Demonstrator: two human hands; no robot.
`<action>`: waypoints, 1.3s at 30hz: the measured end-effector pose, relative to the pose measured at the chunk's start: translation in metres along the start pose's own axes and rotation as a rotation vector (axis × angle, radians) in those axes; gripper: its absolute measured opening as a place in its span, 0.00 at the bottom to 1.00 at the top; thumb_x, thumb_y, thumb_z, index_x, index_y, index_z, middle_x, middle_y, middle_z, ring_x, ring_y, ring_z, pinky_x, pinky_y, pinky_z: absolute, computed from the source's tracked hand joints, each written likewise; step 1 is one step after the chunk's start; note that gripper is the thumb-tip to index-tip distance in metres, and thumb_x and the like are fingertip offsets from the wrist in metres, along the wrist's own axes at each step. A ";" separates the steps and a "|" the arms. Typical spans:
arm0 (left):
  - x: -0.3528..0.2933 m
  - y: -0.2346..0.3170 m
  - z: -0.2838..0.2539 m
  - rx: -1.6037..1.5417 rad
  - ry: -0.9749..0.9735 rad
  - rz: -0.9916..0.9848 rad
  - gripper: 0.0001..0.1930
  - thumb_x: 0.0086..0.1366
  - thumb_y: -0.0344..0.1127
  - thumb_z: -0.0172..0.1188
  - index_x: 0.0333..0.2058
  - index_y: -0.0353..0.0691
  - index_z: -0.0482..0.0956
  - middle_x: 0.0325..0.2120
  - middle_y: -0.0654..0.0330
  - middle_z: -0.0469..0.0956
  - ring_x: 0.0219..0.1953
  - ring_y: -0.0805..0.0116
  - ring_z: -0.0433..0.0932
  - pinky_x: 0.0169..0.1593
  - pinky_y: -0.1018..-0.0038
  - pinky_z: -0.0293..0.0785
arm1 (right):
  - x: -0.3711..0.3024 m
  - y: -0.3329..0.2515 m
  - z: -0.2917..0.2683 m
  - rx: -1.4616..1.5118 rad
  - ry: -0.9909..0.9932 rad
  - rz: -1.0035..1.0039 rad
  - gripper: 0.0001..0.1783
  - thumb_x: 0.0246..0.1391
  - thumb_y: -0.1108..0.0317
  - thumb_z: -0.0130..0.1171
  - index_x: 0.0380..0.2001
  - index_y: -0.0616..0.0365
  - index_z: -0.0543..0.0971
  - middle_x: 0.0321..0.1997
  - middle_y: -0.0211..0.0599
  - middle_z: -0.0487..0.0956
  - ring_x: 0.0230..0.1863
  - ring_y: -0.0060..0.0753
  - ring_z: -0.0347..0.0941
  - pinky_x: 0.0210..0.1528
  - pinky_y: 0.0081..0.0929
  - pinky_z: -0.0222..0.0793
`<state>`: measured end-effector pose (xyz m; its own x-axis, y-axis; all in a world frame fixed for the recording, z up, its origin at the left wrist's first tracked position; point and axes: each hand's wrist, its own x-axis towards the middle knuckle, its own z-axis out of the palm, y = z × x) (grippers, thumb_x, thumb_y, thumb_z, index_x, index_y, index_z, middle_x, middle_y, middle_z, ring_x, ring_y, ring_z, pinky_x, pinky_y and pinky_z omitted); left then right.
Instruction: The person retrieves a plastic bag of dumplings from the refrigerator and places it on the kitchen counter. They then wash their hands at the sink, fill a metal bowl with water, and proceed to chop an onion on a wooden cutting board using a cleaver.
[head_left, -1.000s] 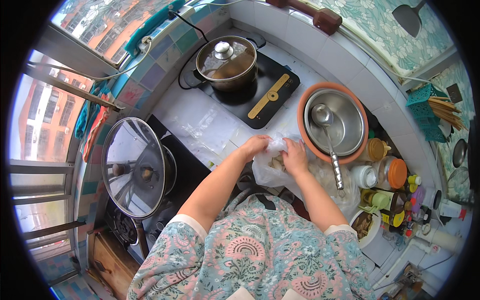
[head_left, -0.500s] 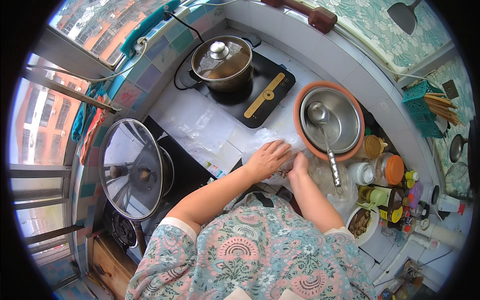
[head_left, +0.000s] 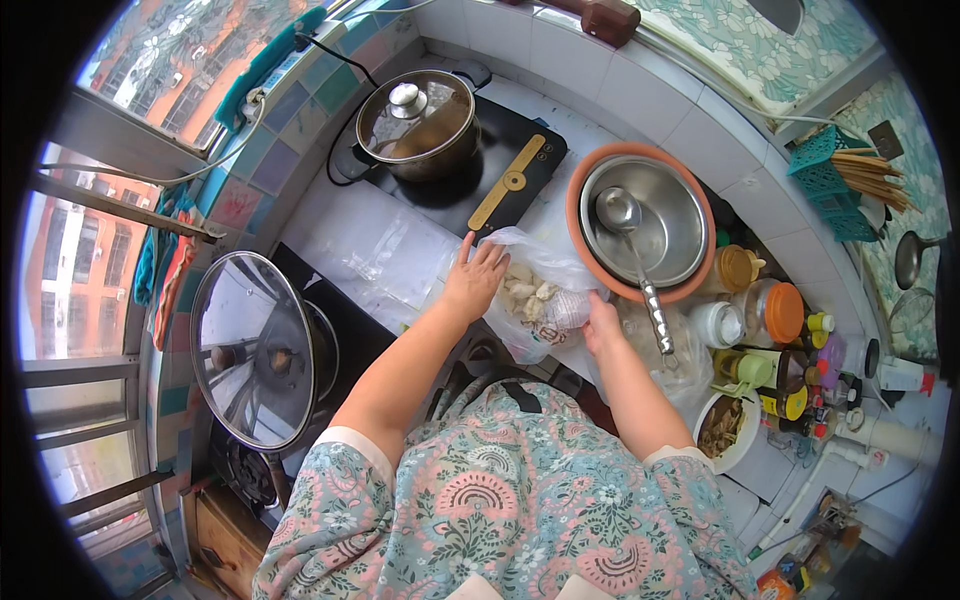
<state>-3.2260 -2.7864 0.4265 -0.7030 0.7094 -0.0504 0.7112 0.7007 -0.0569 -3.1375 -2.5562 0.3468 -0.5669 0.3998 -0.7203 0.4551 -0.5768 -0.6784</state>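
Spreading left hand: the left hand (head_left: 474, 281) is wide open, fingers fanned at the left edge of a plastic bag (head_left: 570, 268).
Right hand at bag: the right hand (head_left: 603, 328) has its thumb against the bag's right side; its other fingers are hidden, so how tightly it closes cannot be told.
Bag: between the hands on the counter, mouth open, pale lumpy pieces (head_left: 526, 290) showing inside.
Crowding on the right: a terracotta-coloured basin (head_left: 578, 238) holds a steel bowl (head_left: 680, 235); a ladle (head_left: 619, 210) lies in it, handle jutting over the rim near the right forearm.
Beyond the bag: an induction cooker (head_left: 500, 125) bearing a lidded pot (head_left: 420, 166).
Left side: a large glass lid (head_left: 245, 335) hides most of the pan beneath.
Cut off: a dumbbell (head_left: 606, 20), at the top edge.
Hard to make out: the pot's brownish contents; what the lumps are.
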 end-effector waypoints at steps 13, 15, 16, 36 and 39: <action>-0.011 -0.003 0.010 -0.104 -0.159 -0.051 0.45 0.49 0.45 0.63 0.63 0.41 0.51 0.61 0.59 0.57 0.65 0.64 0.50 0.68 0.55 0.35 | -0.071 -0.017 0.016 -1.608 -0.296 -1.020 0.56 0.35 0.57 0.70 0.64 0.57 0.50 0.69 0.39 0.51 0.70 0.37 0.45 0.68 0.44 0.41; -0.010 -0.008 0.010 -0.105 -0.242 -0.045 0.45 0.49 0.47 0.64 0.62 0.42 0.52 0.61 0.60 0.56 0.65 0.65 0.50 0.68 0.55 0.34 | -0.063 -0.021 0.012 -1.750 -0.235 -0.812 0.59 0.33 0.55 0.72 0.65 0.57 0.48 0.69 0.39 0.51 0.70 0.36 0.45 0.69 0.43 0.40; -0.010 -0.005 0.005 -0.109 -0.260 -0.042 0.44 0.49 0.47 0.64 0.62 0.42 0.53 0.62 0.60 0.56 0.65 0.65 0.50 0.68 0.55 0.34 | -0.060 -0.021 0.010 -1.770 -0.206 -0.756 0.63 0.30 0.53 0.73 0.65 0.56 0.46 0.70 0.39 0.50 0.70 0.34 0.44 0.69 0.42 0.38; 0.029 0.003 0.033 -0.114 -0.252 0.056 0.43 0.53 0.31 0.54 0.65 0.37 0.42 0.67 0.56 0.41 0.68 0.64 0.44 0.67 0.62 0.43 | -0.050 -0.045 0.028 -1.713 -0.363 -0.781 0.70 0.24 0.53 0.76 0.65 0.61 0.41 0.71 0.45 0.41 0.72 0.43 0.35 0.70 0.38 0.38; 0.036 0.003 0.018 -0.090 -0.375 0.098 0.46 0.49 0.33 0.57 0.65 0.38 0.42 0.67 0.57 0.41 0.68 0.65 0.43 0.67 0.58 0.39 | -0.040 -0.048 0.029 -1.773 -0.372 -0.648 0.71 0.24 0.51 0.76 0.65 0.63 0.40 0.71 0.45 0.40 0.72 0.42 0.33 0.70 0.38 0.35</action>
<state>-3.2492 -2.7601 0.4063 -0.5726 0.7081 -0.4132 0.7612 0.6463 0.0528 -3.1562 -2.5652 0.4121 -0.8979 -0.0639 -0.4356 0.0842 0.9462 -0.3123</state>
